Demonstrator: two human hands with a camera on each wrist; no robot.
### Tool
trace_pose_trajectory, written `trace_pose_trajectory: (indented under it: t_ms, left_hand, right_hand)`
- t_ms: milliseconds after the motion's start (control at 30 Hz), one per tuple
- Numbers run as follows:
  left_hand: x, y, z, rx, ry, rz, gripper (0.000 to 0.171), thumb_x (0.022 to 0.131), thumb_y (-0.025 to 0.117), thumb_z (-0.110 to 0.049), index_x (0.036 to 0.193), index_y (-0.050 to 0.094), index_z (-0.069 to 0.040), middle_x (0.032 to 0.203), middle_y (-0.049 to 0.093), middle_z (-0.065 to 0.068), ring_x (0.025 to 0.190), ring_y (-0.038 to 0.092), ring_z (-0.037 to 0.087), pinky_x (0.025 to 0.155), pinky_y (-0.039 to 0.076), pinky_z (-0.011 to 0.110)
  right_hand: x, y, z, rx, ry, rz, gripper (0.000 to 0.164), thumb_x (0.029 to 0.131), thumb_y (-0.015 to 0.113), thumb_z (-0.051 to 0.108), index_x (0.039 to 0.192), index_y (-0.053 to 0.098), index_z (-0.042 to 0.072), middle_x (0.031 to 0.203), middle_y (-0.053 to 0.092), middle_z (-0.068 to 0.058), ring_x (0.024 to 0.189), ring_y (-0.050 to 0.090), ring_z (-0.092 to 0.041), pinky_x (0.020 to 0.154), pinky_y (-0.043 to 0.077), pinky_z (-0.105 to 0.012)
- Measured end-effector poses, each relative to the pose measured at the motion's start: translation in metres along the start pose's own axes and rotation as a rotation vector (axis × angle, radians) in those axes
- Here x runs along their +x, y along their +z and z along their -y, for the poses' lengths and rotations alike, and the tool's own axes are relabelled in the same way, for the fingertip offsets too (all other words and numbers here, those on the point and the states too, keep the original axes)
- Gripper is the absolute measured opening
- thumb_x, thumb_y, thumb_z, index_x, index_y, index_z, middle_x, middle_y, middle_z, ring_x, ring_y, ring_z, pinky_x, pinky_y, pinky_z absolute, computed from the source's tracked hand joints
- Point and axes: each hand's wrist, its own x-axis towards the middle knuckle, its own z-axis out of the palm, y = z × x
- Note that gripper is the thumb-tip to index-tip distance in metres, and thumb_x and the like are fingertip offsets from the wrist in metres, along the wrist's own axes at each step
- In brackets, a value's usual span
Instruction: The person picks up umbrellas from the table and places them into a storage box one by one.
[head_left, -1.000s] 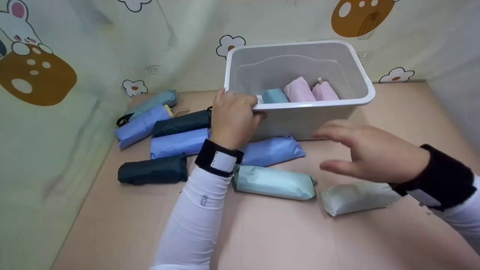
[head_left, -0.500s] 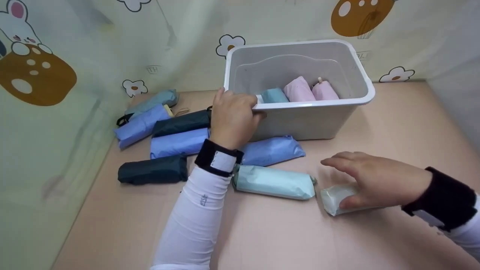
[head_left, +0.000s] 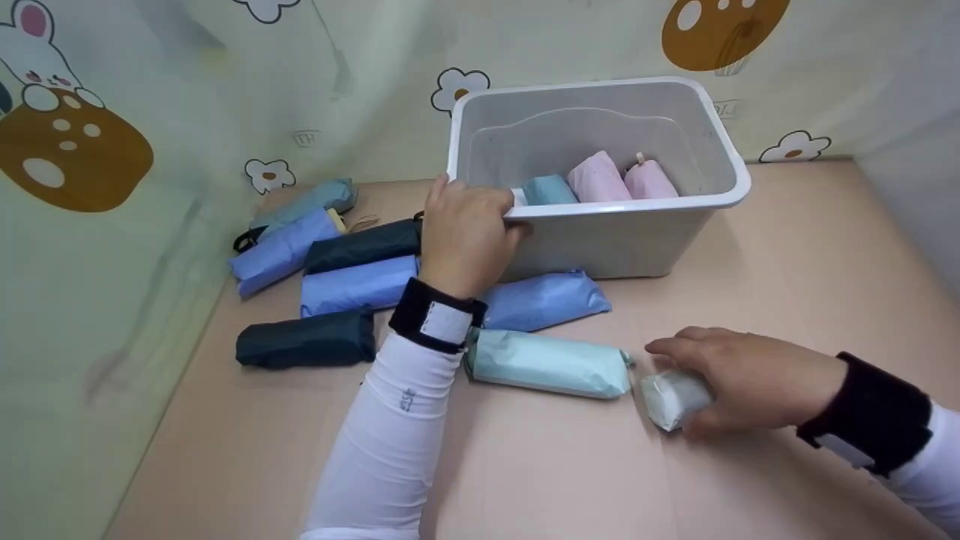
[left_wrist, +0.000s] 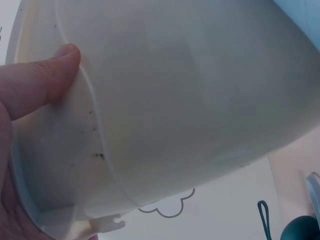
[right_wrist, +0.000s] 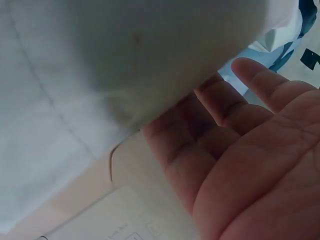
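My left hand (head_left: 466, 238) grips the near left corner of a white plastic bin (head_left: 600, 244), its thumb pressed to the outer wall (left_wrist: 165, 100) in the left wrist view. At the right, my right hand (head_left: 757, 379) holds a pale grey-white folded umbrella (head_left: 671, 399) lying on the table, fingers on the far side and thumb on the near side. The right wrist view shows this umbrella (right_wrist: 65, 90) close up against the fingers; the palm covers most of it in the head view. Left of it lies a mint folded umbrella (head_left: 551, 365).
Inside the bin are a teal bundle (head_left: 550, 190) and two pink ones (head_left: 598, 178). A blue folded umbrella (head_left: 547, 301) lies before the bin. Several more, including a dark one (head_left: 306, 340), lie at the left. A patterned curtain (head_left: 360, 90) hangs behind.
My right hand has come down and toward me, from above the table near the bin onto the pale umbrella, and taken hold of it. The left hand stays on the bin's rim.
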Motion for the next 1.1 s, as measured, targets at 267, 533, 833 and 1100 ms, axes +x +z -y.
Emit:
trace_pose_trajectory:
  t_ms: [267,533,833,1100]
  left_hand:
    - [0.001,0.001,0.0,0.004,0.005,-0.004,0.021,0.091,0.08,-0.034,0.086,0.077,-0.014,0.093,0.081,0.004,0.095,0.069,0.03,0.123,0.034,0.061]
    - [0.001,-0.001,0.0,-0.002,0.0,0.0,0.022,0.092,0.08,-0.035,0.089,0.077,-0.014,0.097,0.081,0.004,0.098,0.069,0.03,0.123,0.032,0.061]
    - [0.001,-0.001,0.0,-0.009,-0.007,0.006,0.022,0.092,0.08,-0.036,0.088,0.077,-0.014,0.096,0.081,0.003,0.098,0.07,0.029,0.124,0.032,0.062]
    - [-0.001,0.001,0.001,-0.011,-0.008,-0.005,0.022,0.092,0.079,-0.035,0.088,0.077,-0.013,0.097,0.081,0.004,0.096,0.067,0.03,0.125,0.031,0.061]
  right_hand:
    - [0.003,0.005,-0.001,0.021,0.035,0.017,0.086,0.073,0.091,0.047,0.145,0.059,0.013,0.124,0.066,0.001,0.101,0.059,-0.011,0.084,0.054,-0.039]
    - [0.005,0.01,-0.003,0.052,0.053,0.043,0.082,0.073,0.092,0.047,0.142,0.061,0.016,0.119,0.066,0.002,0.099,0.06,-0.012,0.084,0.055,-0.037]
    - [0.006,0.015,-0.006,0.058,0.043,0.032,0.07,0.072,0.094,0.044,0.132,0.066,0.022,0.115,0.065,0.006,0.1,0.06,-0.011,0.083,0.055,-0.037]
    - [0.003,0.021,-0.011,0.042,-0.001,-0.026,0.064,0.071,0.094,0.036,0.127,0.067,0.021,0.111,0.064,0.009,0.099,0.06,-0.011,0.084,0.054,-0.037]
